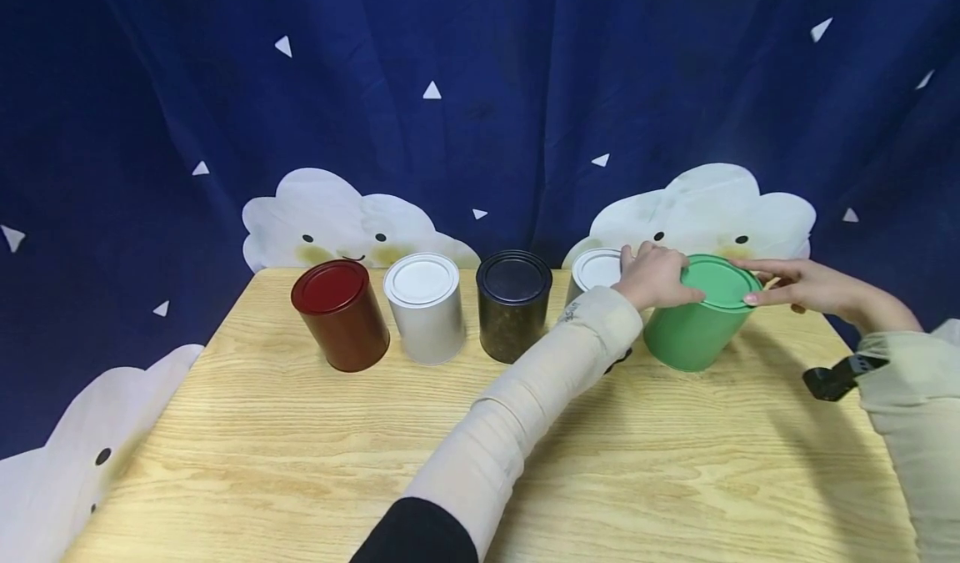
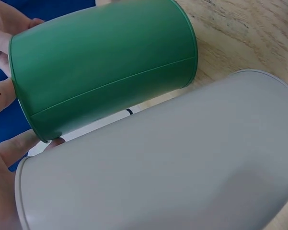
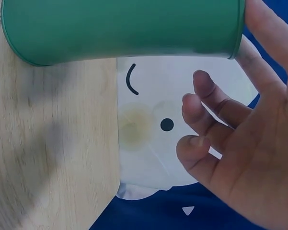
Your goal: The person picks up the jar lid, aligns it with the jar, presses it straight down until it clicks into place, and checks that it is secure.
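A green can (image 1: 697,329) with a lighter green lid stands at the right end of a row. My left hand (image 1: 652,278) reaches over a light-grey can (image 1: 597,268) and holds the green can's top rim from the left, its thumb at the lid's edge. From the opposite side, my right hand (image 1: 817,286) grips the same rim with thumb and forefinger spread along it. The right hand's other fingers (image 3: 194,147) curl loosely, away from the can. In the left wrist view, the grey can's side (image 2: 158,167) fills the foreground beneath the green one.
Farther left stand a dark red can (image 1: 341,317), a whitish can (image 1: 426,309) and a black can (image 1: 514,306). All are on a light wooden table (image 1: 300,463). Directly behind its back edge hangs a dark blue curtain (image 1: 480,129) with white clouds and triangles.
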Demonstrator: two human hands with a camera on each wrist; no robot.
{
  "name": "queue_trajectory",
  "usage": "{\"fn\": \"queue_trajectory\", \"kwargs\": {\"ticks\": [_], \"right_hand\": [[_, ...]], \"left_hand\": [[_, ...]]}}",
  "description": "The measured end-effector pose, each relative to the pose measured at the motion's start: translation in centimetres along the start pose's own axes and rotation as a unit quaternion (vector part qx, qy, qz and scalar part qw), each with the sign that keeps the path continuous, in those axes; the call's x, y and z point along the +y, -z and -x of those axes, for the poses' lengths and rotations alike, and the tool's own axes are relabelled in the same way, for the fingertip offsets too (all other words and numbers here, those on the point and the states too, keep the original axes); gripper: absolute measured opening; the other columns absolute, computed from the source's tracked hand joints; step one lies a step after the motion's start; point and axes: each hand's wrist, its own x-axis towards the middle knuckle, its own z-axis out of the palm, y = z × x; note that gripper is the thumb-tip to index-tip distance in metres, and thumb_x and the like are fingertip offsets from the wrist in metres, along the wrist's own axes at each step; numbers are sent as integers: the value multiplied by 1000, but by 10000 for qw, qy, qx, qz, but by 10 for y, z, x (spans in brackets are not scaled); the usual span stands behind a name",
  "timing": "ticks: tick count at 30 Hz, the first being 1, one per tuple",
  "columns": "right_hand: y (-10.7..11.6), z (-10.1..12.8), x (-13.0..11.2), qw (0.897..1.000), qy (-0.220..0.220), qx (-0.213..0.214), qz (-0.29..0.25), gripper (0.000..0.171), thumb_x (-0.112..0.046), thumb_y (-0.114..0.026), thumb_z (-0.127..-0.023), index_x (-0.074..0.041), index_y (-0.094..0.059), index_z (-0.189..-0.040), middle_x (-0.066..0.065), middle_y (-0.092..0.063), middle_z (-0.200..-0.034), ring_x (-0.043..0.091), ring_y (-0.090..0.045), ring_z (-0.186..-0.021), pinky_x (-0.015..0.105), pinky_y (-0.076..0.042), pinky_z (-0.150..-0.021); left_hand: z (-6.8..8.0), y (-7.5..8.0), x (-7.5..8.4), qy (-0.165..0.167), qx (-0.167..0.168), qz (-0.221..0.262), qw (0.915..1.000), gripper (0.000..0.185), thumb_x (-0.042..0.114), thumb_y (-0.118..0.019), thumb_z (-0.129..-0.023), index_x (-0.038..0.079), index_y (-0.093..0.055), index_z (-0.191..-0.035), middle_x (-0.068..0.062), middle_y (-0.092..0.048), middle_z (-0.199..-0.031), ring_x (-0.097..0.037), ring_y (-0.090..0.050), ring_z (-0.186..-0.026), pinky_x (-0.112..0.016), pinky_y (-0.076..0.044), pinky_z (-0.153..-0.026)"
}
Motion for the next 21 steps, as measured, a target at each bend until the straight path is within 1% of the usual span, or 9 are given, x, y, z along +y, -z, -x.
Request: {"fn": "queue_trajectory", "kwargs": {"ticks": [2,5,8,10,14,16,17,21], "right_hand": [[0,0,0,10000,11,-27,-31,69,-30,-60,-88,-7,-25,-143,11,-46,-99,17,-37,-67,29,-30,-52],[0,-2,1,9998,85,-87,-167,68,-27,-59,-89,-5,-24,-143,10,-49,-91,18,-40,-66,29,-32,-50],[-1,-4,2,9992,166,-159,-326,67,-25,-57,-90,-4,-22,-143,10,-49,-81,18,-42,-64,29,-33,-48],[-2,-4,2,9990,169,-176,-384,67,-25,-57,-90,-5,-22,-143,10,-48,-79,19,-42,-63,29,-33,-48],[-3,-4,2,9992,152,-144,-326,68,-26,-57,-90,-4,-22,-143,9,-47,-78,19,-41,-62,30,-33,-48],[-3,-3,1,9996,124,-125,-227,68,-27,-57,-89,-4,-22,-143,9,-47,-80,19,-41,-64,30,-33,-49],[-4,-3,1,9998,123,-84,-144,69,-28,-57,-89,-4,-22,-143,9,-48,-84,18,-42,-66,30,-33,-50],[-6,4,3,9996,118,206,179,68,-31,-58,-89,-6,-25,-143,14,-49,-106,17,-45,-78,31,-35,-58]], "left_hand": [[0,1,0,7,-3,13,10000,54,57,-60,-77,35,-53,-125,20,-52,-116,-5,-36,-106,-37,-14,-98],[0,2,-1,28,24,9,10000,54,57,-61,-76,35,-54,-124,20,-52,-116,-5,-37,-106,-37,-14,-97],[0,3,-1,57,38,-4,10000,54,58,-62,-76,35,-54,-124,20,-52,-117,-5,-37,-107,-38,-13,-98],[0,3,-1,69,19,-10,10000,53,57,-62,-76,35,-54,-123,20,-52,-117,-5,-37,-108,-39,-13,-99],[0,2,-1,64,-11,-1,10000,52,57,-62,-76,35,-55,-123,21,-52,-116,-5,-37,-110,-39,-12,-100],[0,2,-1,86,-1,-1,10000,52,58,-62,-75,35,-55,-122,21,-52,-116,-5,-37,-109,-39,-13,-99],[0,1,-1,99,14,1,10000,52,58,-63,-75,36,-55,-122,21,-52,-116,-5,-38,-109,-39,-13,-99],[-1,0,2,105,22,-44,9999,50,58,-62,-75,36,-56,-120,22,-53,-114,-5,-37,-108,-40,-13,-99]]}}
